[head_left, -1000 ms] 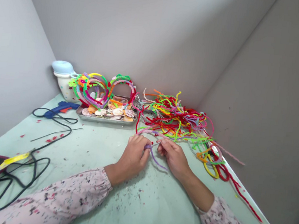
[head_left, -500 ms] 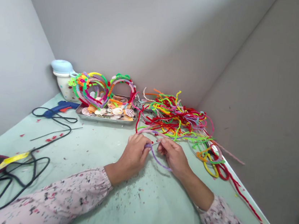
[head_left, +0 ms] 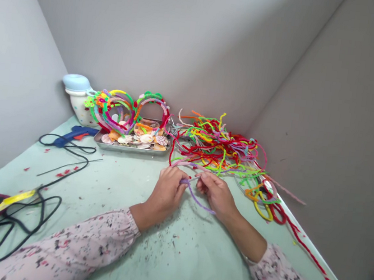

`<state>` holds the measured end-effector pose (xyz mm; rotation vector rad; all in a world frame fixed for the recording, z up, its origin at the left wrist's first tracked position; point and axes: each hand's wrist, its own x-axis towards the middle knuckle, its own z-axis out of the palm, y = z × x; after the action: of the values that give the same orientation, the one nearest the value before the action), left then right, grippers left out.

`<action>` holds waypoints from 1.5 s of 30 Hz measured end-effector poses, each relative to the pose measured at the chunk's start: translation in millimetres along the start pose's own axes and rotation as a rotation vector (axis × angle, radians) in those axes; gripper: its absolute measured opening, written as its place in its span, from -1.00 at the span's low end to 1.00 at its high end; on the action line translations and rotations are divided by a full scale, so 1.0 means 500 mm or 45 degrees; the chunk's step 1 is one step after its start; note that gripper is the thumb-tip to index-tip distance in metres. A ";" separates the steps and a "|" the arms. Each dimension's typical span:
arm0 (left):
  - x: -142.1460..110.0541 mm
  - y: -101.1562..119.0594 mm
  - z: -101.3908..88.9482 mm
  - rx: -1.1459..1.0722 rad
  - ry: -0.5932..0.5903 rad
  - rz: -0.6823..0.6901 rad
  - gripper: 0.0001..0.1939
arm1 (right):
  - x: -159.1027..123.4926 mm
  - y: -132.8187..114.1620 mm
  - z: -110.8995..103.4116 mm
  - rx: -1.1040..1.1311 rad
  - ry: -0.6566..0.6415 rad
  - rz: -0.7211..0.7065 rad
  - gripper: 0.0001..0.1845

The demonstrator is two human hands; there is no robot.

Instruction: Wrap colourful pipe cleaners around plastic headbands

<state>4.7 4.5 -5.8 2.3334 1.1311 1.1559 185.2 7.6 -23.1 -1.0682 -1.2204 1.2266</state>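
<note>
My left hand (head_left: 168, 193) is closed around a headband whose wrapped part shows purple at the fingertips. From there a loose purple pipe cleaner (head_left: 198, 202) curves down to the right, below my right hand. My right hand (head_left: 218, 196) pinches the thin bare grey end of the headband (head_left: 194, 178). Behind my knuckles a pink arc (head_left: 189, 164) shows, seemingly the same headband; my fingers hide how it joins. Just beyond my hands lies a tangled heap of coloured pipe cleaners (head_left: 220, 146).
A metal tray (head_left: 133, 150) of seashells (head_left: 146, 138) stands at the back, with finished-looking colourful headbands (head_left: 108, 112) on it. Left of it are a blue glue gun (head_left: 71, 136) with a black cord (head_left: 41, 213) and a white cup with a blue lid (head_left: 79, 102). A red strand (head_left: 309, 250) trails along the right edge.
Both hands keep nearly the same grip and place. The whole view has shifted very slightly; nothing else has visibly moved.
</note>
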 end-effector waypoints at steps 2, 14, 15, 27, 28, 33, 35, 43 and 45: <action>0.000 -0.001 0.001 -0.006 0.006 0.007 -0.94 | 0.000 0.000 0.001 0.001 0.001 0.001 -0.68; 0.001 0.000 -0.001 -0.020 0.007 -0.006 -0.96 | -0.002 -0.005 0.002 0.009 -0.006 -0.008 -0.68; 0.001 0.000 -0.001 -0.017 0.005 -0.006 -0.96 | -0.002 -0.005 0.002 0.003 -0.005 -0.008 -0.68; 0.001 0.009 -0.006 -0.022 0.000 -0.033 -0.95 | -0.007 -0.017 0.005 -0.025 -0.011 0.037 -0.66; 0.001 0.009 -0.006 -0.024 0.001 -0.035 -0.95 | -0.007 -0.017 0.005 -0.022 -0.010 0.040 -0.66; 0.000 0.010 -0.008 -0.027 -0.019 -0.055 -0.94 | -0.008 -0.016 0.004 -0.009 -0.023 0.045 -0.68; 0.000 0.010 -0.008 -0.029 -0.026 -0.059 -0.94 | -0.009 -0.017 0.005 -0.007 -0.036 0.036 -0.69; 0.003 0.012 -0.009 -0.025 -0.055 -0.089 -0.93 | -0.010 -0.028 0.010 -0.077 -0.026 0.000 -0.70; 0.002 0.013 -0.009 -0.021 -0.056 -0.093 -0.93 | -0.010 -0.029 0.010 -0.096 -0.025 -0.006 -0.70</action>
<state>5.0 1.0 1.2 2.2738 1.1772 1.0786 181.7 1.5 -8.8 -1.1099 -1.2921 1.1985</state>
